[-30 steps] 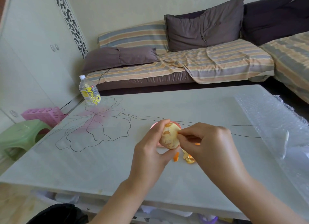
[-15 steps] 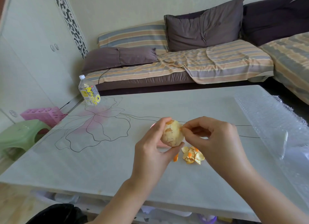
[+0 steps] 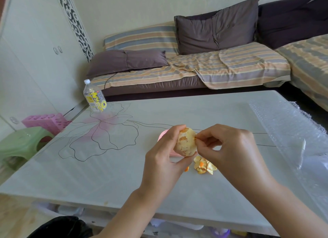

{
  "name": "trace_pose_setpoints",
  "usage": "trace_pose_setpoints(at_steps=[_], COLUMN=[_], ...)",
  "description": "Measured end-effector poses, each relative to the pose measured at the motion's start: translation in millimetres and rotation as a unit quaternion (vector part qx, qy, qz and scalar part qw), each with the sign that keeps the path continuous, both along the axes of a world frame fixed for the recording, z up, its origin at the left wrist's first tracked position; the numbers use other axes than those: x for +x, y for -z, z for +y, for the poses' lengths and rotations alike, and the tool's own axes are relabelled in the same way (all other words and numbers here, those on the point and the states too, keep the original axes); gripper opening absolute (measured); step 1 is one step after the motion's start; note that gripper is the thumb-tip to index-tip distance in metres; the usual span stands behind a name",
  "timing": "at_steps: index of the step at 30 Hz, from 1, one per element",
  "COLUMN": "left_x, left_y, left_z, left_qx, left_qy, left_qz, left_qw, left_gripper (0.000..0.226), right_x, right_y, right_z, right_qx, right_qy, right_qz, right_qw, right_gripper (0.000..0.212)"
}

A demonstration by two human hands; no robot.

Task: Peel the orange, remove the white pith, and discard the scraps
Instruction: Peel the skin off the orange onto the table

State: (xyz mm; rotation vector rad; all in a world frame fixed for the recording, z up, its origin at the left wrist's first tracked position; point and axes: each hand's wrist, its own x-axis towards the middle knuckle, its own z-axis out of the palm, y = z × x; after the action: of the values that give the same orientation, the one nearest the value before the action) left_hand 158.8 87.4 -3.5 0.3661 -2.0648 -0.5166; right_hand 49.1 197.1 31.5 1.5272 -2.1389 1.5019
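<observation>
Peeling slowly along the surface (never digging in) should spare the flesh. Nearly closed, the fingers (image 3: 200, 137) of the right hand (image 3: 229, 149) pinch a shred (image 3: 195, 139) at 3 o'clock on the orange (image 3: 185, 141). The left hand (image 3: 163, 159), fingers curled, grips it above the bench (image 3: 106, 175), with scraps (image 3: 204, 165) piled at 5 o'clock.

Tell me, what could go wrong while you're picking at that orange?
1. The left hand holds the orange in the air; a hard tug by the right hand, which pinches a bit of peel, might make it slip and drop onto the table.
2. Digging nails in could tear the fruit and squirt juice.
3. The peel scraps lie loose on the table under the right hand; a wrist could scatter them.
</observation>
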Motion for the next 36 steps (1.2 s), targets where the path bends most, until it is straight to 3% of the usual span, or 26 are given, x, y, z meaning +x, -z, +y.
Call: trace_pose_setpoints(at_steps=[12,19,23,25,31,36], left_x=[-0.7,2.8,1.9,1.4,2.4,7.1], left_y=[2.2,-7.5,-13.0,-13.3,-13.7,-6.7], left_z=[3.0,8.2,10.2,9.5,1.3,-13.8], left_qx=[0.028,0.183,0.291,0.329,0.416,0.424], left_qy=[0.025,0.088,0.142,0.156,0.172,0.128], left_qz=[-0.017,-0.023,0.015,0.031,0.062,0.046], left_qw=[0.999,0.979,0.946,0.931,0.891,0.895], left_gripper=[0.055,0.055,0.056,0.058,0.056,0.064], right_x=[-11.3,-14.8,-26.2,-34.5,-52.1,-56.1], right_y=[-4.0,-13.7,-9.6,-4.8,25.3,52.6], right_z=[2.1,5.5,0.2,-2.6,-17.3,-33.6], right_qx=[0.062,0.052,-0.004,-0.014,0.112,0.147], right_qy=[-0.017,-0.060,-0.088,-0.076,0.058,0.078], right_qz=[0.051,-0.121,-0.310,-0.364,-0.239,-0.164], right_qw=[0.997,0.990,0.947,0.928,0.963,0.972], right_gripper=[0.007,0.019,0.014,0.013,0.009,0.013])
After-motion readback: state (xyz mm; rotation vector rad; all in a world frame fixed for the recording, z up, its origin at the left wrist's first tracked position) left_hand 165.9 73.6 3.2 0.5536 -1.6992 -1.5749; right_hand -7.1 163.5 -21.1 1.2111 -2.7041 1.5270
